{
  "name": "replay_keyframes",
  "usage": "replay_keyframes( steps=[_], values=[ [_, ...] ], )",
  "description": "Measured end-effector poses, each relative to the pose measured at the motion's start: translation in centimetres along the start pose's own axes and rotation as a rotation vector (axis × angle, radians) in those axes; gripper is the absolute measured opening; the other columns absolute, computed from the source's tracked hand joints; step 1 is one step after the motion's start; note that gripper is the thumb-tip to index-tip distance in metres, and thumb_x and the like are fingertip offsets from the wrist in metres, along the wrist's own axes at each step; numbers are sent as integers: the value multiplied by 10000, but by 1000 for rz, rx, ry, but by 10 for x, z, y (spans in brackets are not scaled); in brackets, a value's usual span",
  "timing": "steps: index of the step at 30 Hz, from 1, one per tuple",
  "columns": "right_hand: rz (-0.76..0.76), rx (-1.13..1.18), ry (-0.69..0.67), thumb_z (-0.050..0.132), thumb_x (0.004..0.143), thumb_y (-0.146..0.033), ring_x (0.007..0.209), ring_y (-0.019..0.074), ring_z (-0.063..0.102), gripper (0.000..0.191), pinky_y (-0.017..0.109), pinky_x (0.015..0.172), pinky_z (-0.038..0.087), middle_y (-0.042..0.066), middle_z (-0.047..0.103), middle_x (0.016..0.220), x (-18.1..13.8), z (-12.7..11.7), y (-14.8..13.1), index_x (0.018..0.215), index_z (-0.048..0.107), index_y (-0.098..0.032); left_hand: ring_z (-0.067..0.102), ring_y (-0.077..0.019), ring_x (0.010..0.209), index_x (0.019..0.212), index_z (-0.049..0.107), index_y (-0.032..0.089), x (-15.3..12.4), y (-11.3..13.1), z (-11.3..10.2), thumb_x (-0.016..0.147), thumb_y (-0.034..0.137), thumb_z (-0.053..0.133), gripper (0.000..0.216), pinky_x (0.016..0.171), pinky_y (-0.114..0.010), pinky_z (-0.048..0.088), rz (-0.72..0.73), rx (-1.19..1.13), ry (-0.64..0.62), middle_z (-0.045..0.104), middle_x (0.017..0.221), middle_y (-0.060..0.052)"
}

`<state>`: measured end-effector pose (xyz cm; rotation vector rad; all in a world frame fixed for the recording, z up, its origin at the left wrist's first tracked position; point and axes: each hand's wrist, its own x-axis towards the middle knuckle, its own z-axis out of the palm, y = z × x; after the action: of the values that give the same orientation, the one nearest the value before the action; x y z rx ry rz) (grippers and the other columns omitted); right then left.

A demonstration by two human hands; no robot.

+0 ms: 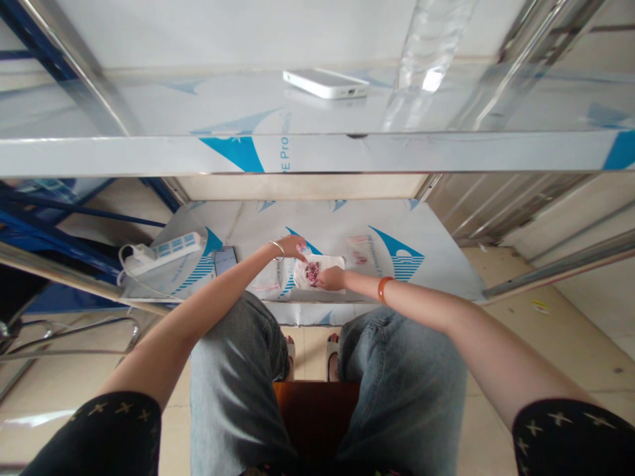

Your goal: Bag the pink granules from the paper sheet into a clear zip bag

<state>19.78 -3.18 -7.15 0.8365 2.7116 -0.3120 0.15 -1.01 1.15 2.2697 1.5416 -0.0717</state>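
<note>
Seated low, knees apart, both arms stretched forward to a worktop (436, 264) of sheet steel under blue-printed protective film. Left hand (292, 248), silver bangle at the wrist, pinching the upper left edge of a small clear plastic bag (327, 264) with fingers pressed together. Right hand (331, 278), orange bangle at the wrist, resting at the bag's near edge beside a cluster of small pink and dark red beads (312, 272); fingers curled, though too small to tell whether pinching a bead or merely touching. Bag and beads lying near the middle of the worktop, closer to its near edge. Judged as the filling or sorting step: holding the bag mouth steady while moving beads. Next move likely calling for a fine fingertip pinch and a steady hold on slippery, crinkly film, since round beads roll easily on the smooth surface. More flat clear bags (360, 250) just right, a dark phone (225, 259) and white power strip (171, 248) toward the left edge. White phone (325, 82) on the glossy upper shelf.
</note>
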Motion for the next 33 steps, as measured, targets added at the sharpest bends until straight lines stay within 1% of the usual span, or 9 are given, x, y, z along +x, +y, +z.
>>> replay_keyframes(
  steps=[3,6,10,14,16,20,25,29,33],
  values=[
    [-42,-80,-16,513,871,-60,841,217,656,247,286,705,471,187,708,975,-1,2,-5,997,725,-71,650,-233,950,1096,655,177,1,-2,2,658,404,772,508,800,-269,492,15,5,14,708,1060,-66],
    [-44,-94,-29,523,836,-14,856,247,658,245,316,719,476,200,708,977,-4,-2,-10,965,726,-57,652,-221,930,1092,654,182,2,-3,3,662,401,770,496,783,-261,493,21,1,16,710,1035,-59],
    [24,-59,-12,551,882,-138,842,267,668,199,325,722,470,216,711,938,-4,-17,-9,911,733,-64,651,-216,933,1103,648,188,2,-3,3,657,390,779,507,791,-264,494,13,-4,15,708,1033,-50],
    [109,-32,15,565,897,-232,810,261,677,217,308,676,451,206,714,969,0,-43,3,938,730,-98,647,-215,948,1088,655,202,2,-4,4,658,377,791,483,803,-266,491,1,-18,25,704,1049,-36],
    [186,-22,77,514,931,-260,819,269,678,267,309,671,433,216,712,944,0,-57,10,967,719,-93,645,-211,957,1088,653,206,2,-4,3,660,374,792,480,818,-264,484,3,-18,14,703,1056,-29],
    [283,78,319,463,959,-285,811,228,660,272,267,642,371,144,718,929,-3,-77,15,1042,687,-155,636,-214,1005,1118,635,191,1,1,1,667,359,779,502,868,-265,466,-6,-8,-8,694,1099,-48],
    [212,155,432,452,974,-368,749,173,622,314,239,594,304,78,717,929,-1,-85,6,1131,658,-190,629,-222,1032,1134,622,160,-2,6,-2,672,331,773,515,890,-266,456,-26,-20,-23,682,1136,-71],
    [117,168,427,446,983,-421,769,169,637,359,232,598,306,85,724,968,0,-85,-1,1161,656,-191,628,-228,1039,1120,627,169,-2,7,-2,670,305,779,494,893,-271,459,-29,-24,-19,693,1114,-51],
    [82,165,396,417,994,-439,798,177,657,379,231,605,319,103,727,988,-1,-84,-1,1134,672,-195,626,-230,1042,1089,636,165,-2,6,-1,669,295,783,463,902,-271,453,-4,-3,-2,697,1101,-48]
  ],
)
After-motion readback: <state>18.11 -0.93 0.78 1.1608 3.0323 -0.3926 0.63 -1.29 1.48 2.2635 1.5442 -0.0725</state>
